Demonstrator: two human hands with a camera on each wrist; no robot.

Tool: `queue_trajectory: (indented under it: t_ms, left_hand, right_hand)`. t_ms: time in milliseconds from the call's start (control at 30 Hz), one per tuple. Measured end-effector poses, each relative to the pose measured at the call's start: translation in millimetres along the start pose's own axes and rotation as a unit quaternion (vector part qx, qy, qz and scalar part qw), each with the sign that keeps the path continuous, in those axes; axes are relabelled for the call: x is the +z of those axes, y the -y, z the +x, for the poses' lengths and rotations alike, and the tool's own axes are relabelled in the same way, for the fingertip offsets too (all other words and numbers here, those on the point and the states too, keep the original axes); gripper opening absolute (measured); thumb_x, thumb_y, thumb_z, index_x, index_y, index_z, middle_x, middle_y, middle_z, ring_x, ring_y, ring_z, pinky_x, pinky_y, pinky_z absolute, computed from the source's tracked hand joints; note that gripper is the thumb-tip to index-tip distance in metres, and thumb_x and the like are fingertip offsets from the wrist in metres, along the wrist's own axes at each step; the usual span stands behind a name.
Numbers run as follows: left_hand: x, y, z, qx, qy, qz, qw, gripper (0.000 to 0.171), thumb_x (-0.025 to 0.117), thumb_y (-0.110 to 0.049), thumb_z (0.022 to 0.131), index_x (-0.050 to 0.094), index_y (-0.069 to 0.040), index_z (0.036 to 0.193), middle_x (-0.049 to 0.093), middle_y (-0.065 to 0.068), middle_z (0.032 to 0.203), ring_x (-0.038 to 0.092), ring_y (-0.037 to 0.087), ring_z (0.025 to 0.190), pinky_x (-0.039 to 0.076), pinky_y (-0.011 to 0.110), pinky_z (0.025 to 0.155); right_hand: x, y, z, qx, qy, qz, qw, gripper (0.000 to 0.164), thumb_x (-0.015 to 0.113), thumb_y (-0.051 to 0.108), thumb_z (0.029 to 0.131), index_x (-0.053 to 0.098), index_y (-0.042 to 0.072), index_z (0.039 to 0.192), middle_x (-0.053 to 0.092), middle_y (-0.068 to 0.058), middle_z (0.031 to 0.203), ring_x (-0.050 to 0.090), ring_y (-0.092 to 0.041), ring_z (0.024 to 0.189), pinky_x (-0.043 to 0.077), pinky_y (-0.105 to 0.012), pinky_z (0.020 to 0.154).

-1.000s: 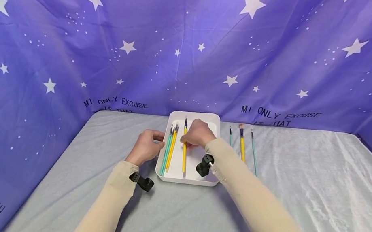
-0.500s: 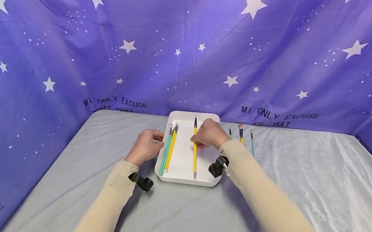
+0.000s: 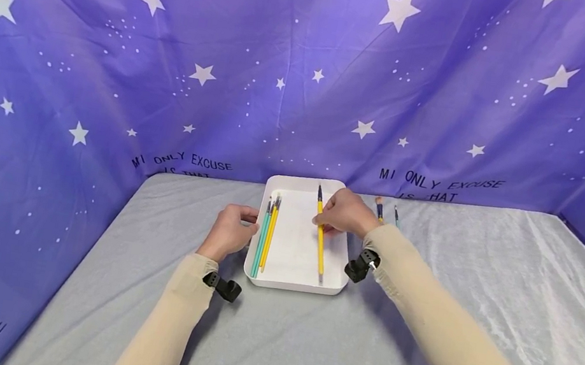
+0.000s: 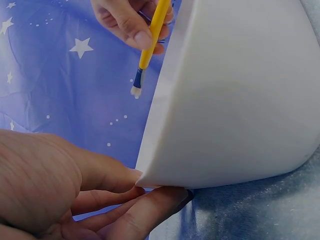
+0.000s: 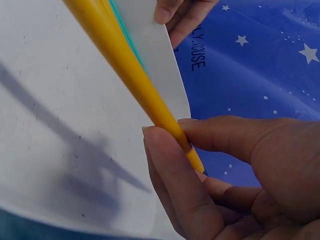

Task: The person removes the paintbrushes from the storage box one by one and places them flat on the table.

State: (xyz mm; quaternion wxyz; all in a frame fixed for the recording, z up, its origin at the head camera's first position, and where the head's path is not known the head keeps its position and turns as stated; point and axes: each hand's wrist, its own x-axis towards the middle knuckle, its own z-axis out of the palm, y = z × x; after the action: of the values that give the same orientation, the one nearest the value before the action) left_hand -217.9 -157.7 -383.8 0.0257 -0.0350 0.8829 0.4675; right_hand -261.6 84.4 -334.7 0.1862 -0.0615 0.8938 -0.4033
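Note:
My right hand (image 3: 348,212) pinches a yellow paintbrush (image 3: 320,252) between thumb and fingers, over the right half of a white tray (image 3: 292,286). The brush points away, its dark ferrule and bristles near the tray's far wall. In the right wrist view, the yellow handle (image 5: 127,70) slants between thumb and fingers, and its shadow falls on the tray floor. At the tray's left side, my left hand (image 3: 229,230) pinches the wall; the left wrist view has the thumb (image 4: 107,170) at the rim. Teal brushes (image 3: 259,248) and yellow brushes (image 3: 268,240) lie side by side along the tray's left wall.
Right of the tray, a yellow-handled brush with wide tan bristles (image 3: 379,205) and a teal brush (image 3: 396,217) lie on the grey cloth (image 3: 265,346), partly hidden by the right sleeve. A purple starry curtain (image 3: 269,43) stands behind the table.
The right hand has carried the yellow brush from the tray's middle rightward. One teal brush beside the tray is now hidden behind the right hand. The left hand has stayed put.

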Motion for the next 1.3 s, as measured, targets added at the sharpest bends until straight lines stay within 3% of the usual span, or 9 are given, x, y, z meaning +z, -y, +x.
queue_trajectory:
  t_ms: [233, 467, 767, 1133, 1300]
  left_hand:
    - [-0.1, -1.1, -1.4, 0.002, -0.002, 0.001, 1.0, 0.036, 0.062, -0.002, 0.098, 0.064, 0.003, 0.134, 0.068, 0.021, 0.123, 0.071, 0.03, 0.101, 0.064, 0.033, 0.073]
    - [0.4, 0.7, -0.5, 0.002, -0.002, 0.004, 1.0, 0.038, 0.062, -0.002, 0.097, 0.063, 0.002, 0.135, 0.068, 0.021, 0.123, 0.072, 0.029, 0.099, 0.064, 0.033, 0.073]
    - [-0.4, -0.9, -1.3, 0.004, -0.004, -0.002, 1.0, 0.036, 0.062, -0.002, 0.097, 0.065, 0.002, 0.133, 0.069, 0.021, 0.121, 0.072, 0.029, 0.097, 0.064, 0.033, 0.072]
    - [-0.5, -1.8, -0.3, 0.004, -0.005, -0.006, 1.0, 0.035, 0.062, -0.001, 0.096, 0.067, 0.002, 0.131, 0.069, 0.021, 0.12, 0.072, 0.028, 0.095, 0.064, 0.032, 0.071]
    - [-0.2, -1.1, -0.5, 0.003, -0.005, -0.002, 1.0, 0.035, 0.062, -0.001, 0.096, 0.067, 0.002, 0.131, 0.069, 0.021, 0.12, 0.072, 0.027, 0.094, 0.064, 0.032, 0.07]
  right_hand:
    - [-10, -9, -6, -0.006, 0.001, 0.015, 1.0, 0.016, 0.076, 0.009, 0.089, 0.067, -0.004, 0.091, 0.075, -0.012, 0.083, 0.069, -0.011, 0.063, 0.064, -0.028, 0.067]
    - [-17, -18, -10, -0.008, 0.005, 0.054, 0.999, 0.017, 0.074, 0.006, 0.09, 0.063, -0.006, 0.096, 0.071, -0.011, 0.082, 0.07, -0.012, 0.065, 0.065, -0.028, 0.07]
    - [-33, -31, -17, -0.003, -0.002, 0.05, 0.999, 0.018, 0.073, 0.008, 0.092, 0.066, -0.007, 0.098, 0.069, -0.01, 0.084, 0.071, -0.012, 0.069, 0.065, -0.033, 0.077]
    - [-52, -47, -27, 0.006, 0.003, 0.046, 0.999, 0.021, 0.071, 0.01, 0.094, 0.064, -0.007, 0.104, 0.069, -0.012, 0.091, 0.07, -0.014, 0.074, 0.065, -0.032, 0.078]
    - [-58, -56, -31, 0.001, 0.002, 0.054, 0.999, 0.02, 0.071, 0.008, 0.094, 0.065, -0.009, 0.103, 0.064, -0.017, 0.108, 0.07, -0.014, 0.074, 0.065, -0.031, 0.077]
